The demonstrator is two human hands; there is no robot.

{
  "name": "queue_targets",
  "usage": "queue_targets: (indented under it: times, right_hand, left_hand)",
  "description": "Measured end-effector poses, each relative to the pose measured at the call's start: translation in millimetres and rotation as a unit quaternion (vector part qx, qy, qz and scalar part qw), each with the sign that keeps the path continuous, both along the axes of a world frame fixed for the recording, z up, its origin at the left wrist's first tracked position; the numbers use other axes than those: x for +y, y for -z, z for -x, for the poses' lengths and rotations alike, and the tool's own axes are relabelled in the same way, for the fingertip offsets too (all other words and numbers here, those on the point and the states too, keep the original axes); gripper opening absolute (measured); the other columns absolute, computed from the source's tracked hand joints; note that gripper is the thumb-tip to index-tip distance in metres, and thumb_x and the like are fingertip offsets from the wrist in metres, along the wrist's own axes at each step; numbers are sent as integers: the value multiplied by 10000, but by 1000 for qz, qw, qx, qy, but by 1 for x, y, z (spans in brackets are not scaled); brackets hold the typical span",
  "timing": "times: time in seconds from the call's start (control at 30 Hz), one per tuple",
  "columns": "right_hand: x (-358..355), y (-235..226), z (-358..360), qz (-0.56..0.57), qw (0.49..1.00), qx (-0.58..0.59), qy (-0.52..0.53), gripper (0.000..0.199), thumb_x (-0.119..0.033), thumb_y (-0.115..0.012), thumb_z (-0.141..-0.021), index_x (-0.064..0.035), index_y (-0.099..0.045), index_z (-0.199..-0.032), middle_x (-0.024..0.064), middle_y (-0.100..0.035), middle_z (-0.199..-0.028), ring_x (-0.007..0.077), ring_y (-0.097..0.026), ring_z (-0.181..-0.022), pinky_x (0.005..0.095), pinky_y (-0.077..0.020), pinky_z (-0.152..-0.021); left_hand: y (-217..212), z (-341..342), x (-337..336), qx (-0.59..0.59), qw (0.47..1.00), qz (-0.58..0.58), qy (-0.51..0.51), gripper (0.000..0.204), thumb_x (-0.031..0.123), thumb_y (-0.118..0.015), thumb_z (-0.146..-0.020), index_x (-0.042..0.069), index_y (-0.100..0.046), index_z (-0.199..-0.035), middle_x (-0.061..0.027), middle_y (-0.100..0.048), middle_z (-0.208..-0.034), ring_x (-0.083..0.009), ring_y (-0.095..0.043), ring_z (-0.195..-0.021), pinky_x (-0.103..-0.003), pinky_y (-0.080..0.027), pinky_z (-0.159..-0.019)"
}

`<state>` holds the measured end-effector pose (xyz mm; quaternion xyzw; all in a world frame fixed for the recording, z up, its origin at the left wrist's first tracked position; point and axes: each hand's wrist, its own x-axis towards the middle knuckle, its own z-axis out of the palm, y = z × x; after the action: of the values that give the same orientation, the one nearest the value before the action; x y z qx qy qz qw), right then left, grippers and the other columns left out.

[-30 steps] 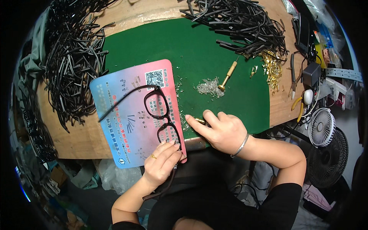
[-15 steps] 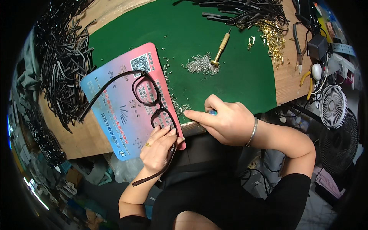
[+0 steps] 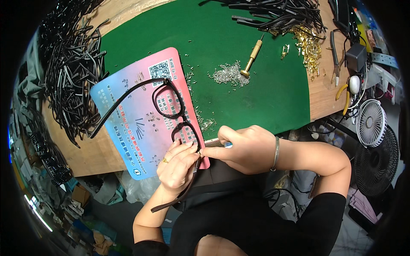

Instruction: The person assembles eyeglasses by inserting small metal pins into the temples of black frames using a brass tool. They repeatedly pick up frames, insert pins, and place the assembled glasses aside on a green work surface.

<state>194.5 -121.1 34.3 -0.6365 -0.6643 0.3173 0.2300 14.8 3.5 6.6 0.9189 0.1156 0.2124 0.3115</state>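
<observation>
A dark eyeglass frame [image 3: 183,116] lies over the pink-and-blue printed mat [image 3: 111,100], one temple stretching left and the other running toward me past my wrist. My left hand [image 3: 177,164] is closed on it at the near hinge, beside the nearer lens rim. At that same hinge, the index finger and thumb tip of my right hand [image 3: 241,149] meet the left fingers. In the right palm is a tool with a blue end [image 3: 229,145]; the rest of it is hidden by the fingers. Small silver screws [image 3: 206,124] are scattered along the mat's right edge.
On the green cloth [image 3: 265,102] lie a heap of silver screws [image 3: 230,74] and a brass screwdriver [image 3: 253,55]. Dark temples are piled at the left [image 3: 70,85] and top right, near gold hinge parts [image 3: 308,47]. Pliers [image 3: 341,98] and a white fan [image 3: 370,121] are at right.
My right hand has moved left and nearer to me, from the screws by the mat's edge to the hinge. My left hand keeps hold of the eyeglass frame.
</observation>
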Motion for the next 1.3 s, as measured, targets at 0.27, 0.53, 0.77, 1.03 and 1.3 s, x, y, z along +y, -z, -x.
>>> queue_targets:
  times: [0.27,0.53,0.77,1.03,1.3]
  right_hand:
    - [8,6,-5,-63,992,-95,-55,397,-140,-586,-715,-179,-577,-1110,53,-470,-757,166,-566,-479,294,-456,-397]
    - [16,0,-10,28,992,-41,-113,414,-118,-566,-741,-88,-456,-1139,160,-498,-869,290,-618,-550,393,-501,-461]
    - [12,4,-7,-31,992,-85,-90,435,-124,-560,-747,-105,-466,-1171,115,-503,-825,255,-609,-543,363,-499,-453]
    - [17,-6,-16,-46,997,-54,-13,378,-207,-605,-801,-114,-516,-1156,92,-495,-855,225,-596,-587,323,-498,-488]
    - [24,-3,-16,-50,998,-30,8,325,-197,-588,-818,-90,-534,-1120,88,-499,-868,233,-583,-593,323,-504,-508]
  left_hand:
    - [4,0,3,-17,1000,0,13,178,34,-772,-648,54,-640,-765,-89,-685,-841,-232,-666,-845,-387,-508,-852]
    - [9,0,3,-56,998,5,19,155,26,-757,-664,34,-640,-765,-90,-680,-825,-238,-667,-827,-384,-510,-847]
    - [13,2,-1,-65,998,12,9,140,22,-749,-658,37,-650,-756,-82,-666,-824,-229,-655,-793,-419,-478,-885]
    - [-29,-6,1,-32,997,-56,-47,253,45,-681,-643,68,-665,-895,-12,-619,-769,-149,-523,-612,-356,-389,-811]
    - [-38,32,66,231,930,-171,-231,207,95,-621,-741,35,-596,-938,-106,-563,-748,-279,-519,-697,-382,-377,-662]
